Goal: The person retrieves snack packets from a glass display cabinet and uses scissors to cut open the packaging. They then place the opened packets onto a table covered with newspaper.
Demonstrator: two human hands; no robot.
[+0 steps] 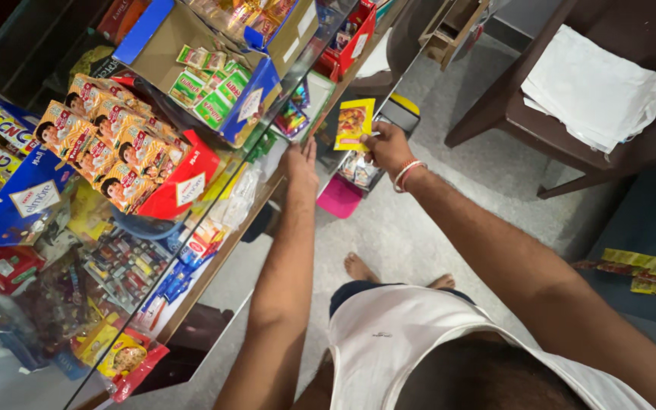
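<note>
From the head camera, the right hand (pixel 387 148) pinches a small yellow snack sachet (pixel 354 123) by its right edge between thumb and fingertips, holding it upright in the air just past the wooden edge of the glass counter (pixel 214 266). A red-and-white bangle (pixel 405 173) sits on that wrist. The left hand (pixel 301 163) lies flat with its fingers stretched forward and close together, resting near the counter's edge and holding nothing; it is just left of the sachet and apart from it.

Below the sachet, a pink tray (pixel 339 197) sits with more small packets in it. On the counter stand 2 open cardboard display boxes: 1 with green packets (pixel 210 83) and 1 with orange biscuit packs (pixel 108 144). A dark brown chair (pixel 510 114) with a folded white cloth (pixel 594 87) on its seat stands on the grey floor to the right. A strip of yellow sachets (pixel 647 272) lies on a blue surface at far right.
</note>
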